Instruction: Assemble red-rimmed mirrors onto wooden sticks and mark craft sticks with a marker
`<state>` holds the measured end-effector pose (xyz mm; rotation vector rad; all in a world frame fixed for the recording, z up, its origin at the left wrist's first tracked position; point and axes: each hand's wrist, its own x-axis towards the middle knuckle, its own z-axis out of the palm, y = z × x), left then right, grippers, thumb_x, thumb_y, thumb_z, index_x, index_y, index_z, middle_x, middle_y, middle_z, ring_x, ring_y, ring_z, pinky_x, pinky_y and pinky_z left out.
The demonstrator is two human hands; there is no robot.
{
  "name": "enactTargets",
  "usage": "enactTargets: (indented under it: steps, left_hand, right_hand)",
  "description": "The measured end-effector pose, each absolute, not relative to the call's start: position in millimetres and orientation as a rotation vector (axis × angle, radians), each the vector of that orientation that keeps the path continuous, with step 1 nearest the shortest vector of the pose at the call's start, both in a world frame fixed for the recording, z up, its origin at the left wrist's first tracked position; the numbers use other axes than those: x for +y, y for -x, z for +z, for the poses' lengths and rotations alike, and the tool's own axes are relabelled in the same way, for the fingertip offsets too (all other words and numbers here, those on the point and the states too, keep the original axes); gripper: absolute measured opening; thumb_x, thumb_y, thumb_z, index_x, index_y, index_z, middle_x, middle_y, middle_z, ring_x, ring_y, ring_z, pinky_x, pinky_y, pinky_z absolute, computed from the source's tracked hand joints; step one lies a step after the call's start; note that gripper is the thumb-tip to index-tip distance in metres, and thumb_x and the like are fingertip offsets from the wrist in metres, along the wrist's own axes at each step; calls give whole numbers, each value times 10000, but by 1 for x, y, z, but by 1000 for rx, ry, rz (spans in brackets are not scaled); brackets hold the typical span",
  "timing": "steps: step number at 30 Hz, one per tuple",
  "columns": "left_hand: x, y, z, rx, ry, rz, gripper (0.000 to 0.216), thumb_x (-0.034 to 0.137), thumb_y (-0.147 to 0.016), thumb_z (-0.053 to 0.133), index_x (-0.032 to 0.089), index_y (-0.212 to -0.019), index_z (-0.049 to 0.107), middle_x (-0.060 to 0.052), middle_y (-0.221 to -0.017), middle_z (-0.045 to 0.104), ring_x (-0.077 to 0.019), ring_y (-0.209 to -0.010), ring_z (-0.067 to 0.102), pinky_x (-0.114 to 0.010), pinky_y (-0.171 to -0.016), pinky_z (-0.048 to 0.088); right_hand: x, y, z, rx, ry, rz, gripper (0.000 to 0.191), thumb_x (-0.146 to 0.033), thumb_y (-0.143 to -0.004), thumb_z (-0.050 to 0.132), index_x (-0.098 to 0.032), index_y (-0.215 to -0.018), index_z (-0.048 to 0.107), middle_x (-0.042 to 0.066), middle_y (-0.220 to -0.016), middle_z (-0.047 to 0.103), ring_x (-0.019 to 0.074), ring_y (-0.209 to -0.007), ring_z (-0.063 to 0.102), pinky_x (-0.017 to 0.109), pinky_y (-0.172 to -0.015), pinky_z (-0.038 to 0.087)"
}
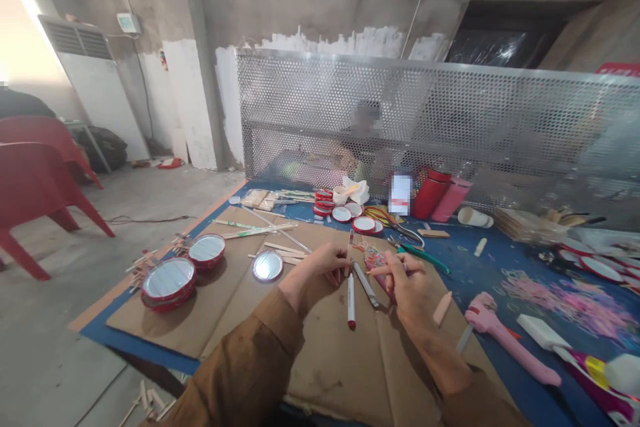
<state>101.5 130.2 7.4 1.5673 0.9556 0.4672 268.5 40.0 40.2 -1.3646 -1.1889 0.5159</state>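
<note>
My left hand [327,263] is closed in a pinch around a short thin wooden stick [351,238], which stands upright with a dark mark near its top. Just to the right, my right hand [409,283] has its fingers drawn together, and what they hold is too small to make out. Beneath its fingers lies a pink holder with small colored rubber bands [375,257]. Between my hands, a white marker with a red end [351,303] and a grey utility knife [367,285] rest on the cardboard sheet [330,367].
Round red-rimmed mirrors [167,278] are stacked at left; a loose round mirror [267,266] lies nearer. Pliers [425,257], a pink glue gun [510,340] and scattered rubber bands [570,303] are at right. Bottles [433,192] stand before a perforated metal screen [310,93], with a person behind it.
</note>
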Motion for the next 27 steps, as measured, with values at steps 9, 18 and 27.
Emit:
enactTargets:
  steps: [9, 18, 27]
  left_hand:
    - [126, -102, 12, 932, -1589, 503, 268, 331, -899, 581, 172, -696, 509, 35, -533, 521, -91, -423, 522, -204, -448, 440]
    - [127, -102, 10, 906, -1535, 469, 299, 404, -917, 593, 175, -741, 511, 39, -562, 523, -84, -435, 520, -202, -451, 442]
    - [133, -102, 3, 942, -1552, 412, 214, 283, -954, 515, 171, -771, 514, 44, -559, 537, -95, -420, 541, -220, -456, 465]
  right_hand:
    - [50, -265, 32, -975, 1171, 818, 398, -551, -678, 783, -210, -873, 716, 17, -656, 695, 172, -533, 622, 286, -503, 510]
    - [47, -257, 30, -855, 1071, 995, 394, -468, -622, 836, -190, -855, 683, -36, -580, 600, 106, -476, 512, 206, -426, 378]
    - [42, -256, 38, -816, 1073, 1092, 407, -451, -550, 876, -184, -779, 669, -42, -559, 583, 76, -463, 484, 166, -403, 340]
